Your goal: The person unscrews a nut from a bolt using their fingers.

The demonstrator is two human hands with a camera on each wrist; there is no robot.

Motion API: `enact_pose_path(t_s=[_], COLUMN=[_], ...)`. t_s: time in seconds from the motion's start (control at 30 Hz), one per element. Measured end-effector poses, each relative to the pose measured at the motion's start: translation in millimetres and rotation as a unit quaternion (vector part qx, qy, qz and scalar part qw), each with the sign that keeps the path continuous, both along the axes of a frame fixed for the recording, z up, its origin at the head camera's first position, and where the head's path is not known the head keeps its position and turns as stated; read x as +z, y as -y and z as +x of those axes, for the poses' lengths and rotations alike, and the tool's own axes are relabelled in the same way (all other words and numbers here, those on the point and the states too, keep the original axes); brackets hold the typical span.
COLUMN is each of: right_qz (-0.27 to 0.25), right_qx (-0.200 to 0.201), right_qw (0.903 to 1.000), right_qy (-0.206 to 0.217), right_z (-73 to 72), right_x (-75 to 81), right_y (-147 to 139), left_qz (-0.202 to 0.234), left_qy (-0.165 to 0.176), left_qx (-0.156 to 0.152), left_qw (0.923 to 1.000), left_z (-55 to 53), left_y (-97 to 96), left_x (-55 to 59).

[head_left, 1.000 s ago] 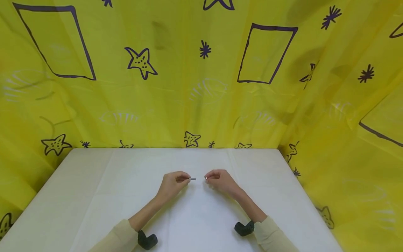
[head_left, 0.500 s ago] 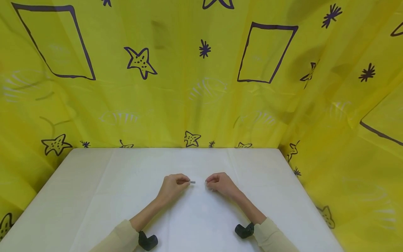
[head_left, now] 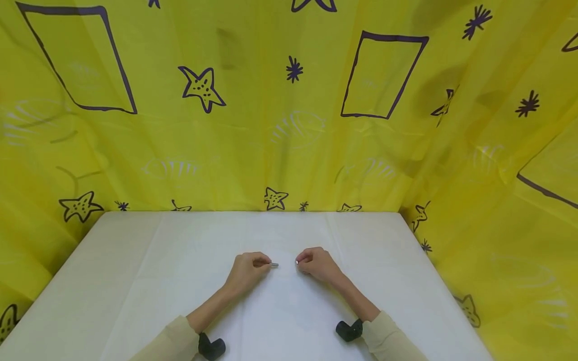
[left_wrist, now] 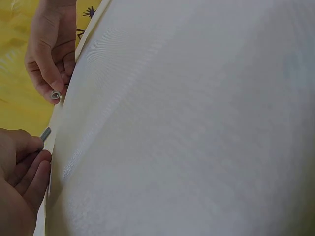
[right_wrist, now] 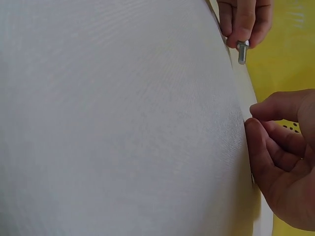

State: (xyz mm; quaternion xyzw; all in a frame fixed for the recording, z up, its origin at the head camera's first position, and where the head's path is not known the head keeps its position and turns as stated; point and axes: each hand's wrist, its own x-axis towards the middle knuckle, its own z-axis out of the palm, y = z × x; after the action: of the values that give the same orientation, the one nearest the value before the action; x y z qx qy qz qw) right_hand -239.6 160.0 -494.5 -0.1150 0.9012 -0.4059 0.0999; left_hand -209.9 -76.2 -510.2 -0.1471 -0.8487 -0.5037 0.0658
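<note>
Between the thumb and fingertips of my left hand (head_left: 246, 271) is a small silver bolt (head_left: 274, 264), its shank sticking out toward the right. The right wrist view shows the bolt's (right_wrist: 242, 53) shank with its head at the fingertips. Across a small gap, my right hand (head_left: 319, 264) pinches a tiny silver nut (head_left: 297, 261). Its round opening shows in the left wrist view, where the nut (left_wrist: 55, 95) faces the camera. In the right wrist view the fingers of my right hand (right_wrist: 285, 157) hide the nut. Bolt and nut are apart, above the table.
A white-covered table (head_left: 203, 230) lies under both hands. Yellow curtains (head_left: 253, 150) with drawn starfish and frames hang along its back and sides. Black wrist cameras (head_left: 211, 347) sit at both cuffs.
Both hands have come slightly down in the head view, nearer the person. The left hand with the bolt has drifted a little left, so the gap to the nut is slightly wider.
</note>
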Motion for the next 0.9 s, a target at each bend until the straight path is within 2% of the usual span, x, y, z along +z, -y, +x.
enact_pose_path(t_s=[0.2,0.5,0.9], right_qz=[0.022,0.061,0.067], right_qx=[0.009,0.012,0.018], right_qw=[0.9997,0.9967,0.9958], right_qy=[-0.008,-0.053,-0.06], right_z=[-0.5,0.3,2.1], right_x=[1.8,1.0,2.1], right_y=[1.0,4.5,5.8], left_qz=[-0.004,-0.017,-0.02], left_qy=[0.0,-0.018,-0.027], left_qx=[0.007,0.008,0.013], left_qw=[1.0,0.9997,0.9994], left_z=[-0.5,-1.1,-0.5], left_y=[-0.9,-1.9,-2.1], left_x=[-3.1,-5.1,-5.2])
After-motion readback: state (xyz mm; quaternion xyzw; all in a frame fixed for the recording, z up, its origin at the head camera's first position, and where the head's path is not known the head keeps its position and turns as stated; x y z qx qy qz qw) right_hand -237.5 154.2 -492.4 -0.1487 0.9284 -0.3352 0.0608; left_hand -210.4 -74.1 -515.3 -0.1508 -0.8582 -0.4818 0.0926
